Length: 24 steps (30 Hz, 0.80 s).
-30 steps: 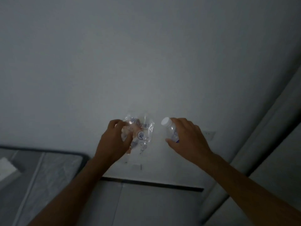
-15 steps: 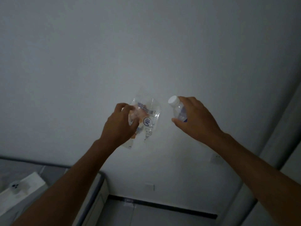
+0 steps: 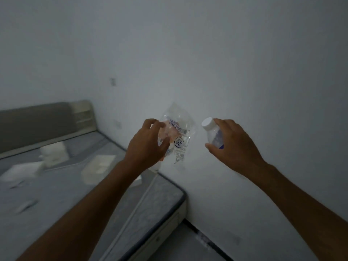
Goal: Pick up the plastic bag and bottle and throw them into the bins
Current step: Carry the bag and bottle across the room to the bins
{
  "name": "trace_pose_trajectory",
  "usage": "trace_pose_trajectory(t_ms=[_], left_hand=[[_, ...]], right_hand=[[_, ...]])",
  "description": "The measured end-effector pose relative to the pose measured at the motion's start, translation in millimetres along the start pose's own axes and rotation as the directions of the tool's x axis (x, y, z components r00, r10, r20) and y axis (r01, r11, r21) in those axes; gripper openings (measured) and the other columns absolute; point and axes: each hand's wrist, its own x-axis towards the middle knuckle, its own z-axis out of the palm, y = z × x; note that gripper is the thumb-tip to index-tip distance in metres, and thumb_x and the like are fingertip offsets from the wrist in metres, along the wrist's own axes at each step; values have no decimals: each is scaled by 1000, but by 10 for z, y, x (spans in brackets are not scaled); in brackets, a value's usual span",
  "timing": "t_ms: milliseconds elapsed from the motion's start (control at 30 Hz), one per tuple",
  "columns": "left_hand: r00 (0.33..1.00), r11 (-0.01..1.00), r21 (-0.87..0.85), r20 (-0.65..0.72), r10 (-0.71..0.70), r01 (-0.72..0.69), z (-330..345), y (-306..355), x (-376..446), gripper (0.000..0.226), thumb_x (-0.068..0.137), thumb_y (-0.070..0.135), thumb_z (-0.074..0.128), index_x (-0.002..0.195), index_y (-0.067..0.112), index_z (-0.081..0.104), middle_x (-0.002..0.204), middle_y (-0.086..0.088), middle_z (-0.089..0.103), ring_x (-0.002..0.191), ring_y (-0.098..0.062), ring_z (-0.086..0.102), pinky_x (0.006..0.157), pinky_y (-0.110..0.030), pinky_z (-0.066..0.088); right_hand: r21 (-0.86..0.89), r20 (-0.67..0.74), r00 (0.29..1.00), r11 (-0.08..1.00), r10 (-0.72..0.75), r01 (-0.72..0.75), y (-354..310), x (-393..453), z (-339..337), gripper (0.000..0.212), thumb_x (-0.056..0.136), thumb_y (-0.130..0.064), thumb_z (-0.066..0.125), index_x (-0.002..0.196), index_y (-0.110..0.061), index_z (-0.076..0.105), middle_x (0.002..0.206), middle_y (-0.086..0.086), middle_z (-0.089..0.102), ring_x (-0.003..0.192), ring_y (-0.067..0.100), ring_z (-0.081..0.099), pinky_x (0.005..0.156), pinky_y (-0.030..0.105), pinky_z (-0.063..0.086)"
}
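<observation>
My left hand (image 3: 148, 146) is closed on a crumpled clear plastic bag (image 3: 179, 132) with blue print, held up in front of the white wall. To its right, my right hand (image 3: 233, 146) grips a small clear bottle (image 3: 213, 133) with a white cap and a blue-edged label; the cap points up and left. Both hands are raised at about the same height, a short gap apart. No bin is in view.
A bed with a grey mattress (image 3: 56, 194) fills the lower left, its corner against the wall. White paper pieces (image 3: 98, 166) and a white packet (image 3: 54, 151) lie on it. A grey headboard (image 3: 35, 123) stands at the left. A dark skirting line (image 3: 205, 236) runs along the floor.
The view has swung left, bringing the bed and headboard into sight. Both hands still hold the same objects in nearly the same pose in front of me.
</observation>
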Motion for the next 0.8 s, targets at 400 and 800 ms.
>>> trace_pose_trajectory(t_ms=[400, 800], left_hand=[[868, 769, 408, -302, -395, 492, -2556, -1328, -1852, 47, 84, 40, 60, 125, 17, 55, 133, -1, 49, 95, -22, 62, 76, -38, 53], [662, 441, 494, -573, -484, 749, -5160, -2154, -4253, 45, 83, 38, 60, 122, 17, 55, 128, 0, 49, 96, -22, 61, 77, -37, 52]], right_hand=[[411, 25, 882, 809, -471, 421, -2866, 283, 1138, 68, 71, -40, 73, 129, -17, 46, 118, 10, 59, 102, 30, 56, 85, 47, 43], [655, -103, 666, 454, -739, 604, -6489, -532, 1683, 68, 73, -43, 71, 130, -18, 44, 118, 8, 59, 103, 26, 55, 87, 48, 46]])
